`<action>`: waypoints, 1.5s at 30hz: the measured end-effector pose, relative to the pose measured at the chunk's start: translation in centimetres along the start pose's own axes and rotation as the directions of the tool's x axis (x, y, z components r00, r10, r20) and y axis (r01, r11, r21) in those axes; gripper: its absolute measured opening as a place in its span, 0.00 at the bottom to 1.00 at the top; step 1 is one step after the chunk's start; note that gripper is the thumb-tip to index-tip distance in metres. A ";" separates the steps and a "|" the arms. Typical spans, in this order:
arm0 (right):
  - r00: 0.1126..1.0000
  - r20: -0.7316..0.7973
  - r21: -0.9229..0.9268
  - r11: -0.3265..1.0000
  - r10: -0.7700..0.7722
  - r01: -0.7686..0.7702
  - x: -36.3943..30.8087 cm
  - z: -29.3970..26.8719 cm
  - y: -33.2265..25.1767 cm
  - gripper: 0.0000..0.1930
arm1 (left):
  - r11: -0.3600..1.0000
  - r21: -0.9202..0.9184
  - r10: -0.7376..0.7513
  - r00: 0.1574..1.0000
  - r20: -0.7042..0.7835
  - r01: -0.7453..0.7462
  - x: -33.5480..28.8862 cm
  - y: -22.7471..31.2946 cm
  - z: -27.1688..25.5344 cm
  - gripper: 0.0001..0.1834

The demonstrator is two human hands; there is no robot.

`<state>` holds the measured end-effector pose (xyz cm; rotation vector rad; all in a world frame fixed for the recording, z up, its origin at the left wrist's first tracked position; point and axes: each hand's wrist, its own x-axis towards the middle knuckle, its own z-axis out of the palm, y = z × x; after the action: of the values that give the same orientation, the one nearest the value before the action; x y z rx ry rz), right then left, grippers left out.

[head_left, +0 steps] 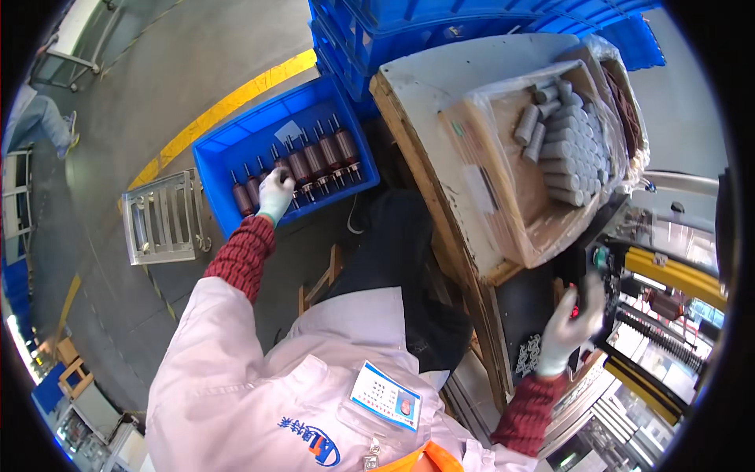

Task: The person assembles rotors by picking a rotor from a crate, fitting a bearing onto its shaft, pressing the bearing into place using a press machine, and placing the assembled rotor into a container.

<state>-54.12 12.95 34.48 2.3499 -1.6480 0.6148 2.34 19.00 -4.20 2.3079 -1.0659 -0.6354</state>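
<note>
My left hand, in a white glove, reaches into a blue crate. Its fingers close around the end of a dark brown rotor with a metal shaft; the glove partly hides it. Several more rotors stand in rows beside it, their thin shafts pointing up and away. Over on the right, my right hand, also gloved in white, hovers at the front of a machine. Its thumb and fingers are apart and nothing shows in them. A brown-wound rotor sits within the machine.
A plastic-lined box of grey cylinders rests on a worn board-topped table. Stacked blue crates stand behind it. Left of the rotor crate is a metal frame. Small metal rings lie near my right wrist.
</note>
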 end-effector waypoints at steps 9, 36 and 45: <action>0.978 0.182 0.041 0.993 0.102 -0.111 -8.5 7.1 -8.3 0.25 | 0.665 -0.653 -0.249 0.932 0.265 0.363 14.4 9.8 12.2 0.20; 0.755 -0.185 -0.198 0.728 0.630 -0.656 -15.0 -1.0 4.5 0.22 | 0.774 -0.110 0.633 0.755 0.170 -0.624 -0.7 28.8 -9.8 0.14; 0.765 0.036 -0.165 0.759 0.643 -0.630 -15.6 0.9 6.7 0.16 | 0.341 -0.583 0.938 0.309 0.158 -0.737 -22.7 49.0 -14.1 0.08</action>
<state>-64.65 23.42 26.27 1.6925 -2.4650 0.4672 -29.25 13.21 41.42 0.8701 -1.9589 -0.8397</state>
